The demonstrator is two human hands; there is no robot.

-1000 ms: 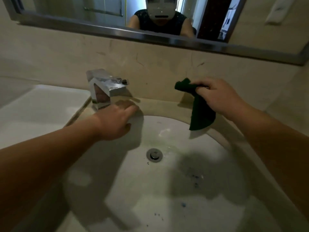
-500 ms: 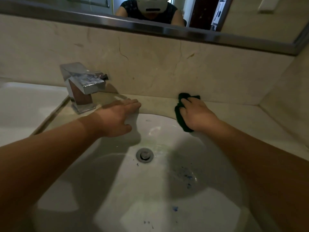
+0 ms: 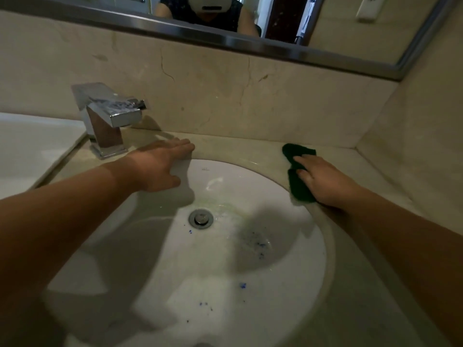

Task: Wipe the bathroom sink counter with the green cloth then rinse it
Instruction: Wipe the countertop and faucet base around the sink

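The green cloth [image 3: 297, 171] lies flat on the beige stone counter [image 3: 238, 151] at the back right rim of the white basin [image 3: 225, 271]. My right hand [image 3: 323, 181] presses down on the cloth with fingers spread over it. My left hand [image 3: 160, 166] rests palm down on the basin's back left rim, fingers together, holding nothing. A square chrome faucet [image 3: 107, 118] stands just behind and left of that hand; no water runs from it.
The basin has a chrome drain [image 3: 201, 218] and small blue specks. A white tub-like surface [image 3: 32, 146] lies to the left. A stone backsplash and mirror frame [image 3: 225, 43] rise behind; a side wall closes the right corner.
My right hand brought the cloth down from the air onto the counter, then slid it rightward along the back rim. My left hand stayed on the rim near the faucet.
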